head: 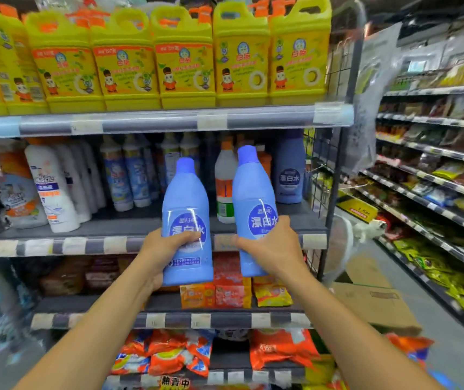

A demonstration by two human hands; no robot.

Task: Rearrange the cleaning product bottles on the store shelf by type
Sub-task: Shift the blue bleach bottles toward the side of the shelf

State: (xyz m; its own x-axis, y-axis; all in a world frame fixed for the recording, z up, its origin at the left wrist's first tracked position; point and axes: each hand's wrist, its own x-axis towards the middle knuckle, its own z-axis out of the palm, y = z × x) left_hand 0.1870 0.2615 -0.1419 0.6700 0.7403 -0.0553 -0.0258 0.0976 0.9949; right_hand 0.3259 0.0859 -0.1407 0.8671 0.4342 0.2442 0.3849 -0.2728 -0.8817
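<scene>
Bright, even store light; edges blurred and bowed (wide-angle lens).

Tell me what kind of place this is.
Probably a grocery shop aisle: rows of identical yellow detergent jugs, price-label strips along the shelf edges, and more stocked shelves to the right.

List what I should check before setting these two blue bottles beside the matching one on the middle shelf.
1. Left hand grips left bottle: ok.
2. Right hand grips right bottle: ok.
3. Both held bottles near upright: ok.
4. Shelved blue bottle located at the shelf's right end: ok.
5. Free gap beside it: cannot tell, hidden behind right bottle.
6. White bottle with orange cap stands close to that spot: not ok.
</scene>
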